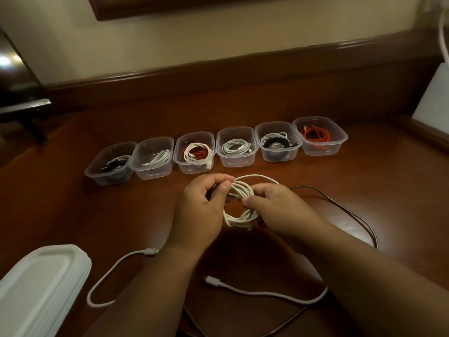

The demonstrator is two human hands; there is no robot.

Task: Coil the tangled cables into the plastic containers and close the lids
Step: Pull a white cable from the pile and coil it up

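Note:
A white cable coil (pixel 239 216) hangs between my two hands above the brown table. My left hand (pixel 202 201) pinches the coil's upper left side. My right hand (pixel 273 206) grips its right side, thumb on the strands. Behind them stands a row of several clear plastic containers without lids, from the leftmost (pixel 97 171) to the rightmost (pixel 340 139), each holding coiled cables in white, black or red. A stack of white lids (pixel 41 283) lies at the near left.
A loose white cable (pixel 263 293) lies under my forearms, another white cable (pixel 107 272) curls at the left with its plug by my left wrist. A thin black cable (pixel 349 212) runs along the right. A wooden rail (pixel 218 69) borders the table's back.

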